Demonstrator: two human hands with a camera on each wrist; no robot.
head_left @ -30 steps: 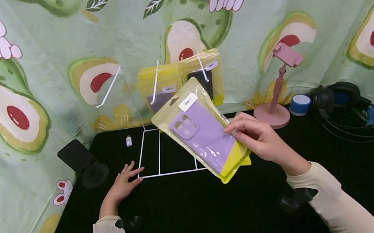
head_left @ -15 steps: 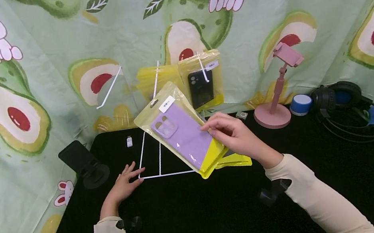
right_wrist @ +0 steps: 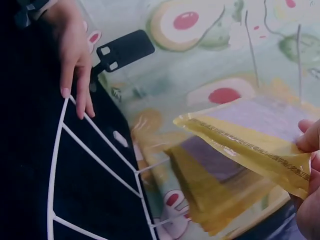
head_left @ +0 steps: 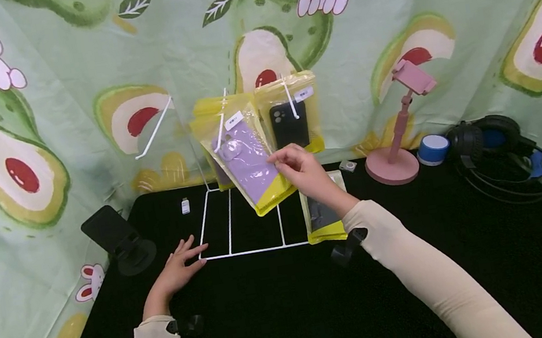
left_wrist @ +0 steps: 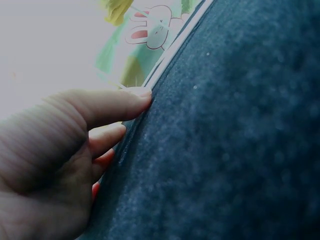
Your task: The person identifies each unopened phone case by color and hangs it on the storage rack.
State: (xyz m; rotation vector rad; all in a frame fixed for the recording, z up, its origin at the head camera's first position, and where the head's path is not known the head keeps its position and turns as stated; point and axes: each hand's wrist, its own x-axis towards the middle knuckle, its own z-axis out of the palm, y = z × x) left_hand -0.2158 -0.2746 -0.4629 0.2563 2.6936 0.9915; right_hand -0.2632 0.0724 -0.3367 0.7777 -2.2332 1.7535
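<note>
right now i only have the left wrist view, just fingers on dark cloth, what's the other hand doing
Observer: The right hand pinches a bagged purple phone case by its lower edge, lifted up at the white wire rack's middle hook.
Operator: is anything on that hook already
Observer: Yes, yellow bags hang behind the purple one; a bagged black case hangs on the hook to its right.
Operator: and what exactly is my left hand touching
Observer: The left hand lies flat on the black table, fingertips at the front left corner of the rack's base.
Operator: anything loose on the table
Observer: One more yellow bag lies flat under the right forearm.
</note>
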